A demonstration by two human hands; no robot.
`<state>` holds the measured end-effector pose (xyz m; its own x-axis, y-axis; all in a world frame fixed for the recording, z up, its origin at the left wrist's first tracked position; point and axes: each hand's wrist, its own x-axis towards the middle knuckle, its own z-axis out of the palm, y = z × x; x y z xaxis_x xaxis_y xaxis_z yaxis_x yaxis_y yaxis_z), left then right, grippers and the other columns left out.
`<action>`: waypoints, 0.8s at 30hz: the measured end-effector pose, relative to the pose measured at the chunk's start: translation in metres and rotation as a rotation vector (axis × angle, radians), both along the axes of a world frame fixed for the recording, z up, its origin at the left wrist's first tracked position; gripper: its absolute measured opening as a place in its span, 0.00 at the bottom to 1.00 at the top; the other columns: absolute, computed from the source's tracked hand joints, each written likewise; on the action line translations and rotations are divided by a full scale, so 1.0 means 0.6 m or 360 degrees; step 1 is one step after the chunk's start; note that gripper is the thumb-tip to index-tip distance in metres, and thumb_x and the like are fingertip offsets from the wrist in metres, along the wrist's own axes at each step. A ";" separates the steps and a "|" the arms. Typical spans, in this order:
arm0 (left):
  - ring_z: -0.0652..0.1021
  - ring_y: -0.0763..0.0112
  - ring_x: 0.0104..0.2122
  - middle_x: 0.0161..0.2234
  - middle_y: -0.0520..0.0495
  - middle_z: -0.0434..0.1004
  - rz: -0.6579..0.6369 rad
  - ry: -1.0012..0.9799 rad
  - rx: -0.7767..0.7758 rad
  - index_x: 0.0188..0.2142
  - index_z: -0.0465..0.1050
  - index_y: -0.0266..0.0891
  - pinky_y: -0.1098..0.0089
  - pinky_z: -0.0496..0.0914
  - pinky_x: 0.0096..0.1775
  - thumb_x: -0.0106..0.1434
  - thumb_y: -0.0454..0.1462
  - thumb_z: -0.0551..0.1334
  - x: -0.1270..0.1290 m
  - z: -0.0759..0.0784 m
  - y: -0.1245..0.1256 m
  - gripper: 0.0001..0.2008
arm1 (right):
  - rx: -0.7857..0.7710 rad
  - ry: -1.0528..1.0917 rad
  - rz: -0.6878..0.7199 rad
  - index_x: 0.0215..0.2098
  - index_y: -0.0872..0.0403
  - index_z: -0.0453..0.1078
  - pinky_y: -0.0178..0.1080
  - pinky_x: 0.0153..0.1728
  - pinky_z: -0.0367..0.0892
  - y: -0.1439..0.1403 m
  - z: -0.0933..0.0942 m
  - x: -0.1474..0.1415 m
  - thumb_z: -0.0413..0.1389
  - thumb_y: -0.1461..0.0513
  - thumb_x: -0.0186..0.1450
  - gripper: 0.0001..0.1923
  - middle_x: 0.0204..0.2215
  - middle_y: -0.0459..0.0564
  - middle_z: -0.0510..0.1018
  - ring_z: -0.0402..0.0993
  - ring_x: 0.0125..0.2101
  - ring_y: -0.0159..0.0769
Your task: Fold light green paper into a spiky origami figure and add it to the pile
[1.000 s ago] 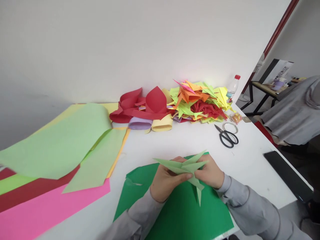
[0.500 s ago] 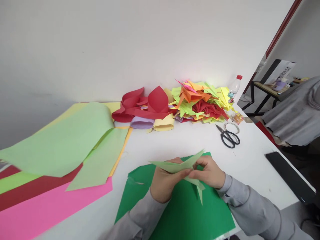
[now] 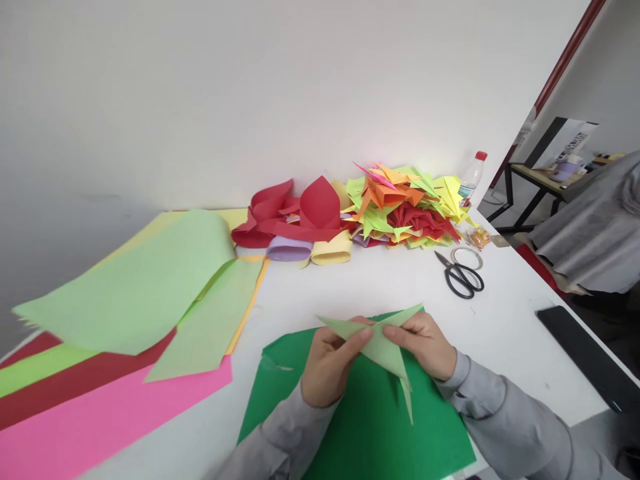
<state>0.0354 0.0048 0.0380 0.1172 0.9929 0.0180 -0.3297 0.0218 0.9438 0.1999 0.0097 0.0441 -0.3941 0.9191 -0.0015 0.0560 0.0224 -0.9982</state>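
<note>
Between my two hands is a pale green origami figure (image 3: 386,351) with long pointed flaps, one hanging down toward me. My left hand (image 3: 330,363) pinches its left side, thumb on top and fingers behind. On the right side, my right hand (image 3: 424,343) grips it the same way, with its fingertips partly hidden behind the paper. Both hands hover over a dark green sheet (image 3: 365,440) on the white table (image 3: 295,293).
Large coloured sheets (image 3: 135,280) cover the left side. Curled red paper (image 3: 320,210) and a pile of folded paper pieces (image 3: 400,207) line the wall. Scissors (image 3: 463,277), a tape roll (image 3: 467,257), a bottle (image 3: 471,180) and a black slab (image 3: 583,357) lie rightward. Someone's grey sleeve (image 3: 590,227) shows beyond.
The origami figure has turned so a broad flat face shows toward me. My thumbs have moved apart, now pressing on either side of its middle. The view has shifted slightly left.
</note>
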 end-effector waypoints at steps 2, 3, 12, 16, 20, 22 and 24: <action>0.72 0.70 0.20 0.22 0.47 0.75 0.0018 -0.0068 -0.0055 0.24 0.80 0.35 0.69 0.68 0.21 0.49 0.47 0.71 -0.005 0.001 0.003 0.16 | 0.0012 0.0023 0.0062 0.27 0.57 0.77 0.39 0.31 0.70 0.000 0.008 0.001 0.54 0.42 0.61 0.27 0.23 0.50 0.77 0.73 0.29 0.39; 0.72 0.71 0.19 0.21 0.48 0.75 0.0034 -0.0077 -0.0066 0.24 0.80 0.35 0.69 0.68 0.20 0.49 0.47 0.71 -0.008 0.002 0.005 0.15 | 0.0029 0.0028 0.0100 0.27 0.57 0.77 0.39 0.31 0.70 0.000 0.011 0.002 0.54 0.43 0.62 0.27 0.23 0.50 0.77 0.73 0.29 0.38; 0.71 0.75 0.17 0.22 0.50 0.73 0.0382 -0.0099 -0.0097 0.22 0.80 0.36 0.73 0.67 0.15 0.47 0.44 0.72 -0.025 0.002 0.020 0.12 | 0.0173 -0.0170 -0.0038 0.12 0.55 0.61 0.34 0.20 0.51 0.006 -0.006 0.007 0.55 0.46 0.62 0.29 0.10 0.40 0.58 0.52 0.16 0.26; 0.69 0.78 0.14 0.20 0.52 0.70 0.0437 -0.0112 -0.0110 0.19 0.77 0.36 0.75 0.65 0.13 0.46 0.44 0.72 -0.028 0.009 0.022 0.13 | 0.0113 -0.0186 -0.0045 0.13 0.55 0.61 0.34 0.20 0.48 0.008 -0.010 0.007 0.55 0.44 0.61 0.29 0.10 0.40 0.56 0.50 0.16 0.26; 0.68 0.79 0.13 0.19 0.53 0.70 0.0560 -0.0134 -0.0131 0.14 0.73 0.36 0.75 0.64 0.12 0.44 0.42 0.73 -0.031 0.013 0.026 0.15 | 0.0091 -0.0201 -0.0045 0.11 0.54 0.60 0.35 0.19 0.45 0.009 -0.008 0.007 0.55 0.43 0.60 0.30 0.09 0.39 0.54 0.47 0.15 0.25; 0.68 0.79 0.12 0.19 0.53 0.71 0.0610 -0.0154 -0.0140 0.15 0.73 0.36 0.75 0.64 0.12 0.43 0.42 0.74 -0.033 0.013 0.027 0.15 | 0.0073 -0.0211 -0.0045 0.11 0.54 0.59 0.35 0.19 0.44 0.008 -0.007 0.007 0.55 0.43 0.60 0.31 0.09 0.39 0.52 0.45 0.15 0.24; 0.68 0.78 0.12 0.19 0.52 0.72 0.0638 -0.0165 -0.0157 0.16 0.74 0.36 0.74 0.65 0.12 0.42 0.42 0.74 -0.034 0.014 0.029 0.14 | 0.0056 -0.0222 -0.0045 0.11 0.54 0.59 0.35 0.19 0.44 0.008 -0.007 0.006 0.55 0.42 0.59 0.31 0.09 0.39 0.52 0.45 0.15 0.24</action>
<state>0.0149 0.0220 0.0466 -0.2759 0.9571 -0.0881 -0.4235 -0.0388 0.9051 0.2037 0.0147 0.0398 -0.3661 0.9303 -0.0220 0.1953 0.0537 -0.9793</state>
